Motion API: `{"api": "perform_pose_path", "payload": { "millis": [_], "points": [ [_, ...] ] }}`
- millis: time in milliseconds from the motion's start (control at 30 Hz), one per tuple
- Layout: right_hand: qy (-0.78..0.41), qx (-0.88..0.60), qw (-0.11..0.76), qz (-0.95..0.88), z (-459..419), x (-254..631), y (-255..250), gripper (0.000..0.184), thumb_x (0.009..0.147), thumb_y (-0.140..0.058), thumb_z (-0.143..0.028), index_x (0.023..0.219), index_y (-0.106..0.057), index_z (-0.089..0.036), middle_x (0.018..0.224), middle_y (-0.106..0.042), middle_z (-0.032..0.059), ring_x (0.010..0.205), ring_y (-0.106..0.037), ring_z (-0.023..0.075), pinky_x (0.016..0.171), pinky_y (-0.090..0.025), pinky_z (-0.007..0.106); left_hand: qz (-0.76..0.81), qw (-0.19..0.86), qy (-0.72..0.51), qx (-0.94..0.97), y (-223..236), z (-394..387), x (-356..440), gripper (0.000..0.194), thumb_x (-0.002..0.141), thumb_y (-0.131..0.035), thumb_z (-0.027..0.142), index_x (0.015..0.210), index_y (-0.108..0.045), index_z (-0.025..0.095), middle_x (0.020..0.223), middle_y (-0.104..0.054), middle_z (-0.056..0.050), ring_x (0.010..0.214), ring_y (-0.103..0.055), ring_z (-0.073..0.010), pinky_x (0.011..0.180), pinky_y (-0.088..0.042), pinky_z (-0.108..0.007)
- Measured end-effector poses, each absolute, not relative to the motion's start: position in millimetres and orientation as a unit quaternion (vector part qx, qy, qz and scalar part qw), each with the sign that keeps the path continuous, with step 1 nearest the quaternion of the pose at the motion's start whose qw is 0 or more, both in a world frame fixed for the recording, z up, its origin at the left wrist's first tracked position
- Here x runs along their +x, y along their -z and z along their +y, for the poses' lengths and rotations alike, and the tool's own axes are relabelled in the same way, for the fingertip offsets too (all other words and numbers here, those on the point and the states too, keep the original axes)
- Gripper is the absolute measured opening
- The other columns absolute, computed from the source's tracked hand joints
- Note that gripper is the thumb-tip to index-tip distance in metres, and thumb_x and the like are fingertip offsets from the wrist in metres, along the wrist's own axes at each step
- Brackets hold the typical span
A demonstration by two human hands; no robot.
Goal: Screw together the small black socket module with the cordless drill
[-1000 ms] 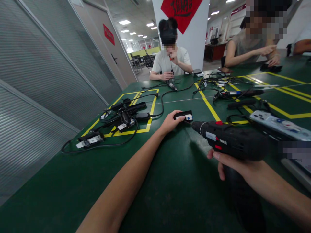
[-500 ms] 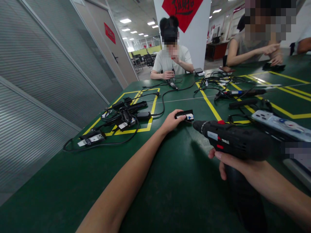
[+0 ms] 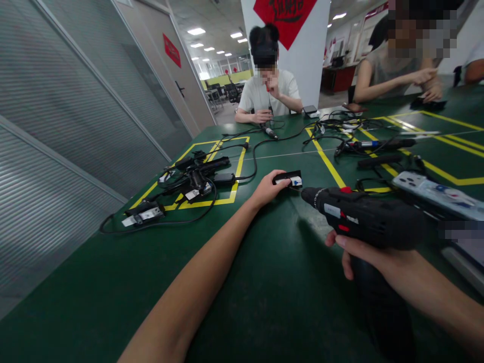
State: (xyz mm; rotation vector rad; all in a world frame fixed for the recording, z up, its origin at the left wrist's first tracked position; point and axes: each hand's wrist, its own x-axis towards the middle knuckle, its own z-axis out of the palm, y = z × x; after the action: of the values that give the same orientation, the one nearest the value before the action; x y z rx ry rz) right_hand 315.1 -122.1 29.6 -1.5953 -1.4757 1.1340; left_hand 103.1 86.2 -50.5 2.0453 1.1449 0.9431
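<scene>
My left hand (image 3: 269,187) grips a small black case (image 3: 295,175) with a white label, its thumb lying across the labelled face, on the green table (image 3: 264,262). In my right hand (image 3: 378,254) is a black cordless drill (image 3: 363,214) with red buttons, my fingers wrapped round the top of its handle. The drill lies level and points left, its thin bit reaching to the near right side of the case. Whether the bit touches the case I cannot tell.
Black adapters and cables (image 3: 196,179) lie heaped inside yellow tape at left. A soldering-iron-like tool (image 3: 374,144), a grey power strip (image 3: 434,191) and more cables lie at right. Across the table sit a person in a white shirt (image 3: 289,88) and another person (image 3: 397,75) at right.
Apart from a slight shift of the whole view, almost nothing differs. Both hands, the case and the drill stay in place.
</scene>
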Motion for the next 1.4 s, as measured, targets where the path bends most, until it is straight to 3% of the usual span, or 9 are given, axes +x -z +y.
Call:
{"api": "perform_pose_path", "payload": {
  "millis": [200, 367, 767, 867, 1000, 1100, 1200, 1300, 1400],
  "points": [
    [-0.495, -0.623, 0.272, -0.541, -125, 324, -26, 0.036, 0.082, -0.052, -0.057, 0.089, -0.07, -0.026, 0.058, -0.069, -0.001, 0.06, -0.062, 0.0187, 0.059, -0.044, 0.032, 0.423, 0.305, -0.361, 0.773, 52, 87, 102, 0.044, 0.082, -0.056, 0.047, 0.116, -0.057, 0.017, 0.109, -0.064, -0.005, 0.096, -0.06, -0.0177, 0.09, -0.046, -0.03],
    [-0.464, -0.631, 0.234, -0.576, -124, 324, -27, 0.051, 0.084, -0.049, -0.059, 0.049, -0.062, -0.024, 0.056, -0.063, 0.0005, 0.056, -0.055, 0.015, 0.055, -0.04, 0.03, 0.421, 0.303, -0.358, 0.776, 51, 87, 102, 0.045, 0.082, -0.056, 0.046, 0.116, -0.057, 0.016, 0.109, -0.065, -0.006, 0.096, -0.06, -0.018, 0.089, -0.046, -0.031],
    [-0.451, -0.629, 0.241, -0.585, -123, 320, -29, 0.051, 0.082, -0.051, -0.059, 0.045, -0.061, -0.025, 0.058, -0.062, 0.0009, 0.052, -0.052, 0.0148, 0.048, -0.037, 0.029, 0.435, 0.295, -0.347, 0.777, 47, 84, 103, 0.044, 0.082, -0.056, 0.044, 0.117, -0.057, 0.016, 0.109, -0.065, -0.006, 0.095, -0.06, -0.0178, 0.089, -0.047, -0.031],
    [-0.465, -0.631, 0.245, -0.57, -124, 318, -32, 0.047, 0.082, -0.051, -0.059, 0.053, -0.063, -0.025, 0.058, -0.063, 0.0007, 0.054, -0.054, 0.016, 0.051, -0.039, 0.03, 0.432, 0.291, -0.351, 0.778, 48, 85, 103, 0.044, 0.082, -0.056, 0.044, 0.116, -0.057, 0.016, 0.109, -0.064, -0.006, 0.095, -0.06, -0.0176, 0.089, -0.046, -0.03],
    [-0.508, -0.601, 0.301, -0.539, -127, 316, -36, 0.032, 0.082, -0.056, -0.054, 0.089, -0.067, -0.025, 0.058, -0.064, -0.0022, 0.058, -0.058, 0.0184, 0.058, -0.044, 0.031, 0.438, 0.287, -0.349, 0.777, 50, 86, 103, 0.044, 0.082, -0.056, 0.043, 0.117, -0.057, 0.016, 0.11, -0.064, -0.006, 0.097, -0.06, -0.0177, 0.091, -0.046, -0.03],
    [-0.532, -0.588, 0.333, -0.511, -128, 316, -36, 0.036, 0.079, -0.063, -0.05, 0.106, -0.063, -0.025, 0.057, -0.062, -0.0044, 0.056, -0.058, 0.0182, 0.058, -0.045, 0.031, 0.432, 0.289, -0.354, 0.778, 50, 86, 103, 0.044, 0.082, -0.056, 0.043, 0.117, -0.057, 0.016, 0.11, -0.064, -0.006, 0.097, -0.059, -0.0176, 0.091, -0.046, -0.03],
    [-0.513, -0.597, 0.316, -0.531, -126, 317, -35, 0.026, 0.077, -0.063, -0.051, 0.081, -0.068, -0.026, 0.061, -0.065, -0.0018, 0.061, -0.06, 0.0189, 0.063, -0.046, 0.031, 0.434, 0.29, -0.352, 0.777, 49, 85, 103, 0.044, 0.082, -0.056, 0.044, 0.117, -0.057, 0.017, 0.11, -0.064, -0.006, 0.096, -0.06, -0.0177, 0.09, -0.046, -0.03],
    [-0.478, -0.608, 0.274, -0.571, -124, 319, -34, 0.041, 0.08, -0.057, -0.053, 0.052, -0.061, -0.024, 0.069, -0.068, 0.0014, 0.068, -0.062, 0.0201, 0.066, -0.045, 0.031, 0.44, 0.291, -0.349, 0.775, 49, 85, 103, 0.045, 0.082, -0.056, 0.045, 0.117, -0.057, 0.017, 0.11, -0.064, -0.006, 0.096, -0.06, -0.0178, 0.09, -0.046, -0.031],
    [-0.461, -0.62, 0.263, -0.578, -124, 320, -35, 0.044, 0.082, -0.054, -0.053, 0.049, -0.061, -0.025, 0.069, -0.068, 0.0017, 0.07, -0.063, 0.0208, 0.066, -0.045, 0.031, 0.436, 0.295, -0.352, 0.774, 50, 85, 103, 0.045, 0.082, -0.056, 0.046, 0.117, -0.056, 0.017, 0.11, -0.064, -0.006, 0.096, -0.06, -0.0178, 0.089, -0.046, -0.031]
  ]
}}
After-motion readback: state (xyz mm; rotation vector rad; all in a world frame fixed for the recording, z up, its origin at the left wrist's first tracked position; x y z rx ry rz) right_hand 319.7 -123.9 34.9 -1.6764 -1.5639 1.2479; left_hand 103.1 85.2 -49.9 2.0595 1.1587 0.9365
